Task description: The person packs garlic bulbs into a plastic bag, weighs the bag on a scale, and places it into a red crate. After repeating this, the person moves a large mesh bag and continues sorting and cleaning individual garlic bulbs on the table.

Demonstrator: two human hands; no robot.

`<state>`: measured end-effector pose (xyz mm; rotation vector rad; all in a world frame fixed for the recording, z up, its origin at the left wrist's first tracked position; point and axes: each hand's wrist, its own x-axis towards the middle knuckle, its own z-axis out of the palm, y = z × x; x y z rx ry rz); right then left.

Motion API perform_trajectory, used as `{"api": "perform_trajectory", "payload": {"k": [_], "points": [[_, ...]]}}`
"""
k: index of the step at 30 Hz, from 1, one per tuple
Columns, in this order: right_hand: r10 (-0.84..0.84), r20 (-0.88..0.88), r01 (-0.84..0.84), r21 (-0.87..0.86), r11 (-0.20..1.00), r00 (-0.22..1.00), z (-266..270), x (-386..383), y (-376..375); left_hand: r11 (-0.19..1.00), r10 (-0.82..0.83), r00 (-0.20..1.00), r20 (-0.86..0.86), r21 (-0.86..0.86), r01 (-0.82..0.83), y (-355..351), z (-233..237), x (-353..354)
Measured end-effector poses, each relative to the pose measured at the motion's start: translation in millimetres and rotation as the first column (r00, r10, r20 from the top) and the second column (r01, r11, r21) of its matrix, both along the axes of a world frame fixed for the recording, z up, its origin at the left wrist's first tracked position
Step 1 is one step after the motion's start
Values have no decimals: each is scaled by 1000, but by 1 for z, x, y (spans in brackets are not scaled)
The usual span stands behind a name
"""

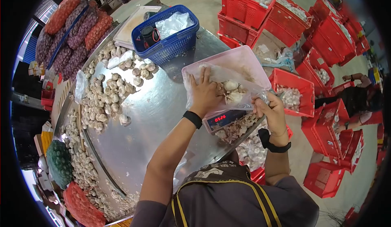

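Apparently bagging, your right hand (270,112) pinches the clear plastic bag (247,100) beneath your spread left hand (204,93), steadiness likely needed next.

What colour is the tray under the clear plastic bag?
The tray is pale pink; it shows best in the head view, the only view here.

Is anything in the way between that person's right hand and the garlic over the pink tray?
Just the clear bag: a bit of its plastic lies between the right hand and the garlic. Nothing else shows there.
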<state>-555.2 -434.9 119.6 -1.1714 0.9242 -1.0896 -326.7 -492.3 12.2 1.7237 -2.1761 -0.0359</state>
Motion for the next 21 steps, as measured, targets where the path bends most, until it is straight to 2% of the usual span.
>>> {"api": "perform_trajectory", "payload": {"k": [1, 3, 5, 7, 8, 10, 11, 13, 14, 16, 20, 21], "points": [[-30, -11, 31, 8, 999, 999, 1, -1, 0, 1000, -24, 998, -54, -7, 23, 1, -2, 3], [-56, -31, 57, 17, 998, 998, 0, -3, 0, 999, -31, 998, -56, 24, 33, 2, 1, 8], [-105, 22, 104, 17, 994, 994, -5, -8, -1, 998, -36, 998, -61, 56, 39, 1, 10, 8], [-122, 63, 121, 6, 993, 991, -7, -10, -2, 965, -25, 981, -193, 250, 74, -9, 31, 7], [-145, 115, 146, 0, 989, 983, -7, -10, -3, 966, -17, 979, -202, 249, 68, -15, 27, 5], [-144, 118, 145, 4, 989, 983, -7, -9, -3, 996, -5, 966, -259, 87, 29, -30, 18, -5], [-152, 128, 152, 10, 988, 980, -7, -8, -3, 996, 2, 963, -268, 83, 21, -36, 16, -10], [-139, 111, 139, 6, 990, 984, -5, -4, -1, 961, -28, 999, -41, 274, 38, -47, 15, -16], [-136, 103, 136, 6, 991, 985, -5, -3, -1, 963, -23, 998, -50, 268, 35, -51, 10, -16], [-134, 99, 133, 12, 991, 986, -6, -4, -2, 988, -46, 999, 21, 147, 42, -58, -3, -16], [-152, 95, 150, 29, 988, 984, -10, -9, -4, 991, -87, 993, -74, 100, 94, -53, -8, -8], [-150, 100, 148, 25, 989, 984, -11, -11, -4, 989, -99, 985, -142, 93, 113, -50, -8, -5]]}}
